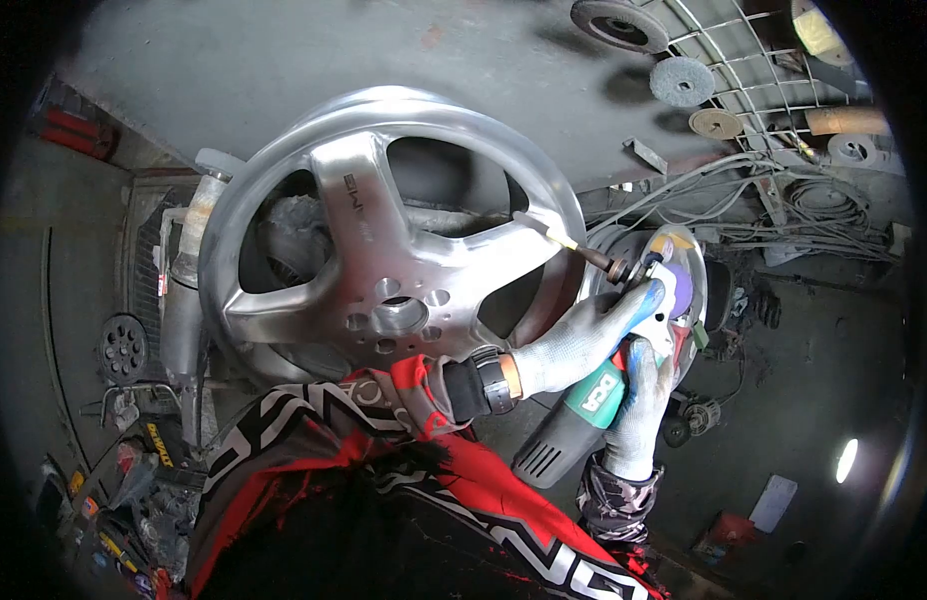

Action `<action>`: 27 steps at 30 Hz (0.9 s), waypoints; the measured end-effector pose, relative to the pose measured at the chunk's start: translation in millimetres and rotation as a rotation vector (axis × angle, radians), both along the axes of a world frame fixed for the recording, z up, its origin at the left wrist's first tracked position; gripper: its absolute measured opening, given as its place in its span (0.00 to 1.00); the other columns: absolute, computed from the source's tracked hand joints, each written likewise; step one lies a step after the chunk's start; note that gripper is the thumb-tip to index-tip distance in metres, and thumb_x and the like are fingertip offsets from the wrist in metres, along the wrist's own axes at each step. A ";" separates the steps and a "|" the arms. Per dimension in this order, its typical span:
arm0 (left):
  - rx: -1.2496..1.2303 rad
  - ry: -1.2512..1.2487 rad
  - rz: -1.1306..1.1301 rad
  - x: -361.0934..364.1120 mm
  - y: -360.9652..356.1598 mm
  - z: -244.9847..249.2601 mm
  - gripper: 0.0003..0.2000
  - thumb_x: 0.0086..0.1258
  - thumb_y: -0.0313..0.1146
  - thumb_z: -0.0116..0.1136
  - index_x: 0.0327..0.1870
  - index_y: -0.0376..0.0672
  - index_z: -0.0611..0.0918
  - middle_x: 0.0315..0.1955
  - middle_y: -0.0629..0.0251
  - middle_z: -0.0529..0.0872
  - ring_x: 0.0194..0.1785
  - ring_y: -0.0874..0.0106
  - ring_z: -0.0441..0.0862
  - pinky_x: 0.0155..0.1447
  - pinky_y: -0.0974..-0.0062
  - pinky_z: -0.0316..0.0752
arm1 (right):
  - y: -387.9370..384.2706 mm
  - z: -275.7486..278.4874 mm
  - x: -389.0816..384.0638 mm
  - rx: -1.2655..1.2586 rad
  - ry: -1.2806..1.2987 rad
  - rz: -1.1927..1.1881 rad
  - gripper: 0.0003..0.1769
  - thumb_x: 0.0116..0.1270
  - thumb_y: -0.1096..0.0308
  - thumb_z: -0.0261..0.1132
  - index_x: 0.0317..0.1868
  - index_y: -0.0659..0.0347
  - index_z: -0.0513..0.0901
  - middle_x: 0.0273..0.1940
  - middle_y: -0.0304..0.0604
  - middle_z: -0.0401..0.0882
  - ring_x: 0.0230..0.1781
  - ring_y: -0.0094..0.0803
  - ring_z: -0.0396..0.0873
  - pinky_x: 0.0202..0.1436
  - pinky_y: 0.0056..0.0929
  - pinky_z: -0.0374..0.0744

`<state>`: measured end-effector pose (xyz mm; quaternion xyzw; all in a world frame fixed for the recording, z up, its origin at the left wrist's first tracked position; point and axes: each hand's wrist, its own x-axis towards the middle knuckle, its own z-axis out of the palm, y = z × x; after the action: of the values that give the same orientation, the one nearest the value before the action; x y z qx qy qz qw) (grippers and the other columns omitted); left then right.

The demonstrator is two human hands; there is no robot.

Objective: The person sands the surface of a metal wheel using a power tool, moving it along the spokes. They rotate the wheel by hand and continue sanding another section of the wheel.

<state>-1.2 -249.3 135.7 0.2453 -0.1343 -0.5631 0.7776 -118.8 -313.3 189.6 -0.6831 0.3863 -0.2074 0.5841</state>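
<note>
A bare, shiny alloy wheel rim (359, 190) stands tilted in front of me, its wide spokes and centre hole facing me. A green and black DCA power grinder (596, 400) is in both hands at the rim's right. My left hand (576, 342), in a white and blue work glove, closes around its front end. Farther back, my gloved right hand (646, 405) grips the green body. From the grinder head a slim shaft (596, 257) points up-left, its pale tip (559, 236) overlapping the rim's right spoke. A purple disc (676, 290) shows beside the head, partly hidden by my left fingers.
Several abrasive and polishing discs (682, 82) hang on a wire rack (749, 60) at upper right. Coiled cables (829, 200) lie below it. A grey cylindrical tool (184, 320) stands left of the rim. Assorted tools, including a yellow DeWalt item (162, 445), crowd the lower left.
</note>
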 end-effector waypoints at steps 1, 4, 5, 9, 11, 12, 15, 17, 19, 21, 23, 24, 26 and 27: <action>-0.032 0.065 0.012 -1.9 0.8 -0.3 0.32 0.76 0.60 0.53 0.57 0.31 0.80 0.44 0.65 0.84 0.48 0.80 0.78 0.55 0.80 0.73 | -0.6 -1.4 -1.0 -0.033 0.019 0.016 0.38 0.71 0.71 0.64 0.77 0.68 0.56 0.66 0.50 0.70 0.65 0.33 0.72 0.69 0.34 0.71; 0.017 0.122 0.034 -8.3 2.7 -2.0 0.31 0.77 0.58 0.52 0.58 0.33 0.80 0.44 0.66 0.84 0.49 0.81 0.78 0.56 0.80 0.73 | 1.3 -1.7 -0.3 -0.063 0.030 0.033 0.40 0.69 0.71 0.65 0.76 0.69 0.56 0.67 0.52 0.69 0.66 0.33 0.71 0.70 0.34 0.70; 0.028 0.084 0.042 -9.6 3.2 -5.4 0.30 0.78 0.58 0.51 0.59 0.34 0.80 0.44 0.66 0.85 0.50 0.80 0.79 0.57 0.79 0.73 | 1.0 -2.6 -2.2 -0.026 0.045 0.032 0.39 0.69 0.71 0.65 0.76 0.69 0.57 0.66 0.52 0.70 0.65 0.34 0.71 0.70 0.34 0.70; 0.038 0.020 0.067 -15.8 5.8 -14.1 0.30 0.80 0.56 0.48 0.65 0.33 0.76 0.53 0.63 0.83 0.56 0.77 0.79 0.64 0.75 0.71 | 4.9 -1.4 0.2 0.039 0.052 0.058 0.37 0.69 0.72 0.65 0.75 0.67 0.59 0.64 0.51 0.72 0.64 0.34 0.73 0.68 0.34 0.72; 0.064 0.025 0.106 -20.6 2.9 -15.9 0.30 0.80 0.57 0.48 0.62 0.34 0.78 0.50 0.62 0.84 0.54 0.77 0.80 0.61 0.76 0.73 | 3.1 -2.7 -1.6 0.057 0.038 0.074 0.37 0.69 0.73 0.65 0.74 0.67 0.59 0.63 0.51 0.72 0.63 0.34 0.74 0.68 0.34 0.73; 0.085 0.029 0.147 -21.8 1.8 -16.2 0.30 0.79 0.58 0.48 0.60 0.34 0.80 0.46 0.62 0.86 0.52 0.77 0.81 0.58 0.76 0.74 | 1.8 -3.5 -2.5 0.059 0.035 0.071 0.37 0.69 0.73 0.65 0.74 0.67 0.59 0.63 0.51 0.72 0.63 0.34 0.74 0.68 0.34 0.73; 0.073 0.016 0.101 -18.0 -2.5 -16.3 0.31 0.79 0.59 0.48 0.59 0.33 0.80 0.46 0.62 0.86 0.51 0.77 0.80 0.58 0.76 0.74 | -1.2 -5.0 -4.5 0.077 0.046 0.029 0.37 0.68 0.72 0.65 0.74 0.67 0.60 0.64 0.51 0.72 0.63 0.34 0.73 0.67 0.35 0.73; 0.051 0.048 0.060 -15.0 -6.4 -9.5 0.32 0.78 0.59 0.48 0.58 0.33 0.80 0.46 0.62 0.85 0.51 0.78 0.80 0.57 0.77 0.74 | -2.6 -1.4 -1.2 0.027 0.050 0.005 0.37 0.68 0.71 0.65 0.75 0.67 0.59 0.64 0.51 0.72 0.63 0.34 0.73 0.67 0.34 0.73; -0.015 0.064 -0.065 -1.4 -4.1 -1.3 0.31 0.78 0.59 0.50 0.62 0.36 0.79 0.48 0.67 0.83 0.52 0.81 0.78 0.60 0.79 0.72 | -3.5 -0.5 0.1 0.023 0.002 0.000 0.37 0.71 0.70 0.65 0.76 0.67 0.59 0.65 0.49 0.72 0.64 0.33 0.73 0.68 0.34 0.72; -0.019 0.061 -0.069 -1.1 -14.3 -5.2 0.31 0.78 0.60 0.50 0.61 0.36 0.79 0.48 0.67 0.83 0.52 0.81 0.78 0.60 0.79 0.72 | -1.5 3.2 5.3 0.009 -0.021 0.006 0.37 0.72 0.70 0.65 0.76 0.67 0.58 0.65 0.49 0.72 0.65 0.33 0.73 0.68 0.34 0.72; -0.054 0.095 -0.073 -3.1 -15.9 -6.8 0.31 0.77 0.60 0.50 0.60 0.36 0.80 0.47 0.67 0.83 0.51 0.80 0.78 0.60 0.79 0.72 | 1.0 5.7 7.6 0.006 -0.019 -0.014 0.38 0.72 0.71 0.64 0.77 0.67 0.56 0.66 0.48 0.71 0.65 0.32 0.72 0.69 0.33 0.71; -0.056 0.094 -0.076 -2.8 -14.7 -6.6 0.31 0.77 0.60 0.50 0.60 0.36 0.80 0.47 0.67 0.83 0.51 0.80 0.78 0.60 0.79 0.72 | 0.0 4.1 6.3 0.004 -0.021 -0.017 0.38 0.72 0.71 0.64 0.77 0.67 0.56 0.66 0.48 0.71 0.65 0.32 0.72 0.69 0.33 0.71; -0.003 0.100 -0.070 -3.0 -13.4 -6.1 0.31 0.77 0.60 0.50 0.60 0.36 0.80 0.48 0.67 0.83 0.51 0.80 0.78 0.60 0.79 0.72 | -3.6 -0.3 2.9 -0.027 -0.010 -0.007 0.38 0.72 0.70 0.65 0.77 0.67 0.57 0.66 0.49 0.71 0.65 0.33 0.72 0.69 0.33 0.70; -0.002 0.101 -0.072 -3.4 -10.7 -4.7 0.31 0.77 0.60 0.50 0.60 0.36 0.80 0.48 0.67 0.83 0.51 0.80 0.78 0.60 0.79 0.72 | -2.7 0.2 2.4 -0.025 -0.008 -0.009 0.38 0.72 0.70 0.65 0.77 0.67 0.57 0.66 0.49 0.71 0.65 0.33 0.72 0.69 0.33 0.70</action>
<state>-4.6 -260.1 131.0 0.2109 -0.1039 -0.6023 0.7629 -116.5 -315.9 189.8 -0.6878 0.3842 -0.2176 0.5762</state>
